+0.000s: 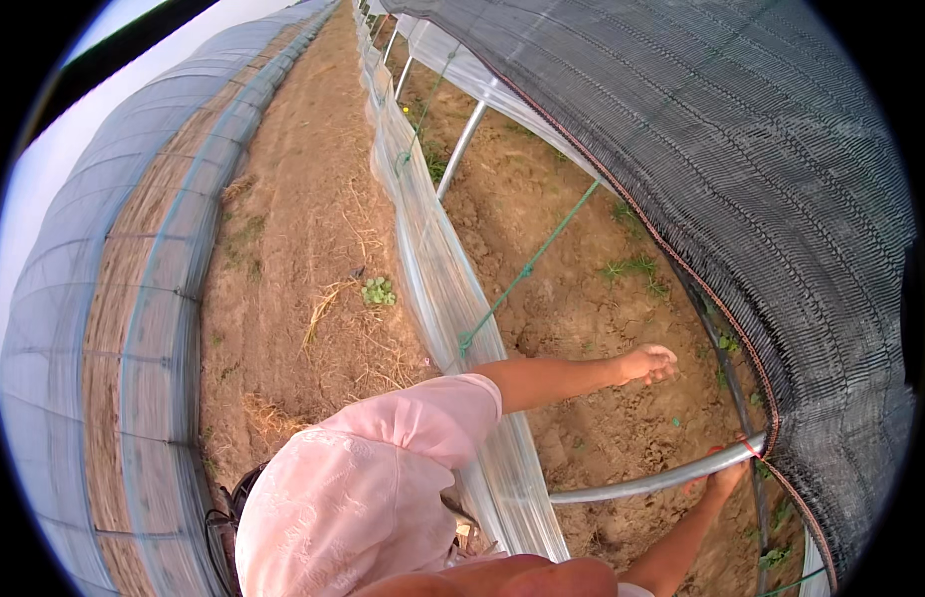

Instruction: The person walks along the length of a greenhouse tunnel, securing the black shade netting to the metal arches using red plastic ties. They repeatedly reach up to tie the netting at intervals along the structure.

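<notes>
My left hand (pixel 649 363) hangs in the air over bare soil, its fingers loosely curled and nothing visible in it. My right hand (pixel 727 476) is wrapped around a curved metal pipe (pixel 649 483) from below, near the edge of a black shade net (pixel 731 186); the pipe partly hides its fingers. Red string (pixel 752 446) loops around the pipe there, and more red strands (pixel 693 486) show beside this hand. The net's reddish-brown corded edge (pixel 693 280) meets the end of the pipe that shows.
Gathered clear plastic film (pixel 473 298) runs beside me, with a knotted green rope (pixel 527 270) stretched from it to the net. Behind it stand metal posts (pixel 462 149). A dark pipe or hose (pixel 738 395) lies under the net. A plastic-covered tunnel (pixel 156 298) flanks the dirt path (pixel 290 186).
</notes>
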Available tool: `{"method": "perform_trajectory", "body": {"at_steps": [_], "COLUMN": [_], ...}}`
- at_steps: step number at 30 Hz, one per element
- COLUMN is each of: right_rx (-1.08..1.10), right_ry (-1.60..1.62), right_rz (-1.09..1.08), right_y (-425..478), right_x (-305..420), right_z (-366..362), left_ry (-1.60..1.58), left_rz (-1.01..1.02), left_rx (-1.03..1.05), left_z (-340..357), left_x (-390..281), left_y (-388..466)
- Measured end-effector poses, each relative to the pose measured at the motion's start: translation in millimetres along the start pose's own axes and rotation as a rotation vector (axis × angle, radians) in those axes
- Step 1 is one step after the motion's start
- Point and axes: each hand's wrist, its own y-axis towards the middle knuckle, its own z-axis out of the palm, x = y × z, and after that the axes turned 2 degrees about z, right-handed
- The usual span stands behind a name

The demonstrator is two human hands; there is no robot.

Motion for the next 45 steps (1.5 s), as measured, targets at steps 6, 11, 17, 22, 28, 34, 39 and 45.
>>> {"method": "perform_trajectory", "body": {"at_steps": [6, 11, 17, 22, 28, 34, 39, 45], "right_rx": [0.092, 0.069, -0.115, 0.079, 0.12, -0.355, -0.328, -0.263], "right_ry": [0.125, 0.326, -0.637, -1.183, -1.087, -0.63, -0.574, -0.661], "right_rz": [0.13, 0.116, -0.276, -0.355, -0.218, -0.3, -0.278, -0.37], "right_y": [-17.0, -29.9, 4.1, -23.5, -19.9, 33.8, -8.0, -54.9], "right_x": [15.4, 28.6, 30.0, 110.8, 86.1, 77.3, 77.2, 102.5], "right_z": [14.4, 33.1, -11.5, -25.4, -23.3, 2.0, -15.9, -29.8], "left_ry": [0.387, 0.41, 0.075, 0.142, 0.653, 0.265, 0.343, 0.837], "left_rz": [0.369, -0.112, -0.049, -0.103, 0.041, -0.095, 0.021, 0.303], "left_rx": [0.317, 0.243, -0.047, -0.186, 0.092, 0.244, 0.084, -0.037], "left_z": [135.9, 150.0, 129.1, 135.3, 126.2, 136.0, 133.5, 120.0], "left_x": [-9.7, 9.9, -26.5, -84.2, -59.5, -57.1, -81.4, -82.4], "left_y": [49.9, 58.1, 74.7, 108.0, 76.8, 45.8, 56.0, 55.3]}}
